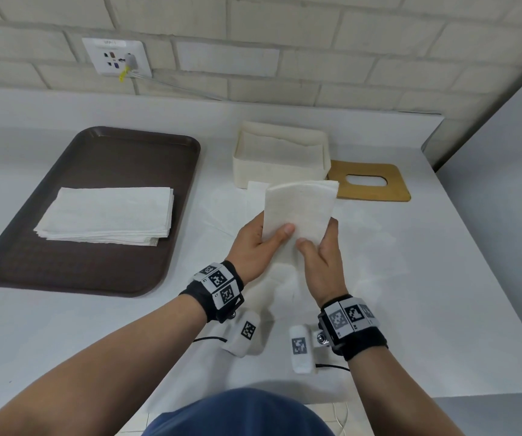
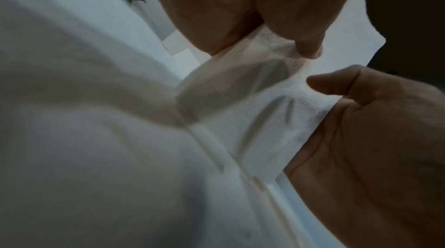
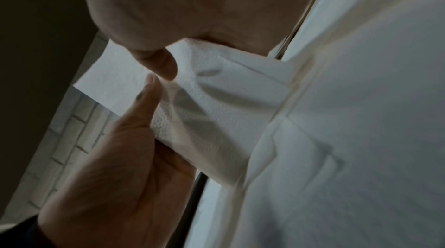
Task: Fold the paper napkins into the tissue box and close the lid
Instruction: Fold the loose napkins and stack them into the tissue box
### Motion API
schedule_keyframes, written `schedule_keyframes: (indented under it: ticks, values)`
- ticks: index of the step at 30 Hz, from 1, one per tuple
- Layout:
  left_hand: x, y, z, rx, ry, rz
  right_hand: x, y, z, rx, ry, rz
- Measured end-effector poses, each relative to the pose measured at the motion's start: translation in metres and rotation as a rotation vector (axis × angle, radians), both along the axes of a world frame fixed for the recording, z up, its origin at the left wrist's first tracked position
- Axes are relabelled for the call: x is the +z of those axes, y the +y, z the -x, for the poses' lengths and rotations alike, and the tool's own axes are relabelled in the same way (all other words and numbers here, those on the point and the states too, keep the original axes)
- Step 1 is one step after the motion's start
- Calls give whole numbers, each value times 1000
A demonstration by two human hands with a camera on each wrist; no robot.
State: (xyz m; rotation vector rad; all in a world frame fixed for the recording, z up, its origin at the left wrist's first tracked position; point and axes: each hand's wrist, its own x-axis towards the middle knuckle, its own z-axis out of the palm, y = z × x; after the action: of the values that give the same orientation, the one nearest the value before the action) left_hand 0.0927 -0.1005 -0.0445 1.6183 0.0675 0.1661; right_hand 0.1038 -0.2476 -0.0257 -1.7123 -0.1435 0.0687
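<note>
Progress – we judge it partway: tissue box [image 1: 280, 157] at 12 o'clock holds some napkins | held napkin [image 1: 299, 209] pinched in both grips – left hand [image 1: 255, 243], right hand [image 1: 322, 262] | left: stack [image 1: 108, 217] at 9 o'clock, lid [image 1: 368, 182] off.

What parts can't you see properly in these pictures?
- Head view: fingers of the left hand and right hand sit behind the napkin.
- Head view: the tissue box wall hides how full it is.
- Both wrist views: blurred paper fills the frame, hiding the table.
</note>
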Motion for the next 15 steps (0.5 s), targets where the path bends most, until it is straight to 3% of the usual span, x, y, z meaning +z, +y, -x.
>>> schedule_keyframes:
  ticks: [5, 7, 12, 15]
  values:
    - [3, 5, 2, -104, 21, -38, 4, -6, -1, -22, -103, 22]
    - [11, 20, -5, -117, 52, -132, 9, -11, -9, -53, -134, 69]
    - [-3, 81, -45, 221, 230, -596, 26, -32, -36, -68, -198, 102]
    - [-10, 105, -68, 254, 473, -807, 43, -40, -50, -43, -178, 200]
